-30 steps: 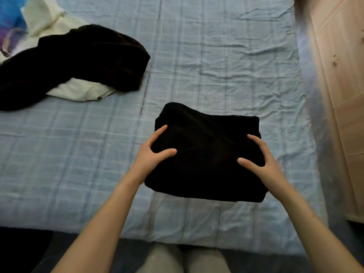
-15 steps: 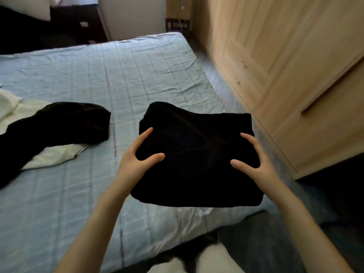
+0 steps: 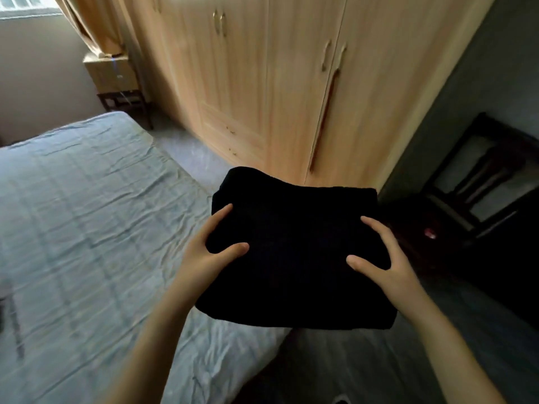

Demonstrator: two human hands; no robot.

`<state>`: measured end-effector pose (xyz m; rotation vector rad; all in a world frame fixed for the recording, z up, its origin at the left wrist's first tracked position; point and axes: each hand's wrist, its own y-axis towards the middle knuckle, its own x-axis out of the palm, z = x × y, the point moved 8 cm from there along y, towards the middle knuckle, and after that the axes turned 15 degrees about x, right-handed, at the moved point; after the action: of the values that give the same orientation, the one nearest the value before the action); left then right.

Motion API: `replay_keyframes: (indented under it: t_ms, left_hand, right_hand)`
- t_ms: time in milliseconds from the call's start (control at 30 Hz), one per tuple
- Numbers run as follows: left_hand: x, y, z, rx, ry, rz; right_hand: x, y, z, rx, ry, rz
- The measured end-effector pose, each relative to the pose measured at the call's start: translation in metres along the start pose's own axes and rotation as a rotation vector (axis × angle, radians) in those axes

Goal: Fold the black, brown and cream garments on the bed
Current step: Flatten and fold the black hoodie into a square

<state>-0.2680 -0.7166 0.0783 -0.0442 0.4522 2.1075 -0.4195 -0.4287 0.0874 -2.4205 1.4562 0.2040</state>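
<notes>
Folded black cloth garment [image 3: 294,252], in front of the pale wooden wardrobe [image 3: 262,91]: dead matt, soft-looking, weave too dark to resolve. Wardrobe: light wood-grain panels, smooth, low satin sheen. Slim door handles [image 3: 218,23] look like brassy metal, slightly glossy. Light blue checked cloth bedsheet [image 3: 87,228], left of wardrobe: thin woven fabric, matt, heavily creased. Grey floor [image 3: 186,147] at wardrobe foot: hard, smooth, faint sheen. Dark slatted wooden frame [image 3: 481,182], right of wardrobe: dull gloss. Tan cardboard box [image 3: 106,74] on dark wooden stand [image 3: 122,102], left of wardrobe: matt. Tan cloth curtain [image 3: 87,27] above the box: matt.
</notes>
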Motion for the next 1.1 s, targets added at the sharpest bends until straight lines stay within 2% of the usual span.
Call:
replay_keyframes:
  t_ms: [200,400,567,1100]
  left_hand:
    - [0.119,0.061,0.009,0.009,0.002,0.015]
    - [0.161,0.107,0.008,-0.054,0.060,0.170]
    - [0.151,0.151,-0.017,-0.101,0.148,0.322]
    - [0.077,0.364,-0.128,-0.219,0.186,0.647]
  right_hand:
    - [-0.112,0.079,0.012,-0.018,-0.014,-0.031]
    - [-0.150,0.179,0.004,-0.045,-0.010,-0.204]
    - [-0.119,0.277,-0.008,-0.091,-0.037,-0.351]
    - [0.030,0.599,-0.112,-0.162,-0.177,-0.696]
